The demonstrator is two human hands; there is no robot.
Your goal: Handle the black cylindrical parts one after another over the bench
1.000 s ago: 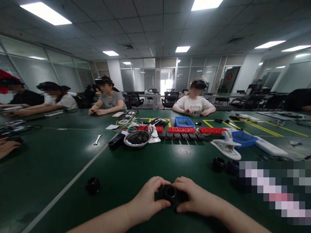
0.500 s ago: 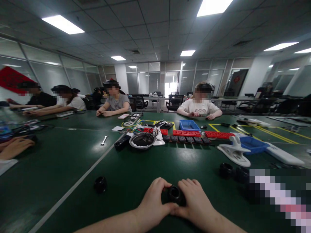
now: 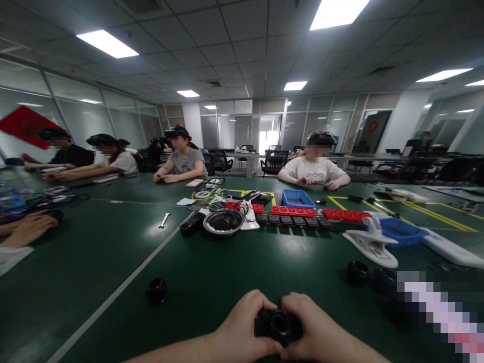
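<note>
Between my two hands is a black ring-shaped part (image 3: 279,326) with a round hole facing up and toward me. My left hand (image 3: 244,325) grips it from the left, with thumb and fingers curved around its side. From the right, my right hand (image 3: 317,327) closes on it, its fingers partly hidden behind the dark part. Whether it is one piece or two pressed together, I cannot tell. A similar black ring part (image 3: 156,291) lies apart on the green table (image 3: 196,272) to the left. Two more, a black ring part (image 3: 357,273) and its neighbour (image 3: 383,281), lie to the right.
Farther back are a round metal-rimmed dish (image 3: 223,223), red socket strips (image 3: 293,210), blue trays (image 3: 298,198) and a white clamp-like stand (image 3: 372,244). A wrench (image 3: 164,220) lies left of them. Another person's hand (image 3: 32,229) rests at the left edge. People sit across the table.
Both hands have moved down and slightly right in view with the black ring part. Its hole now faces more toward me. The whole view has shifted a little.
</note>
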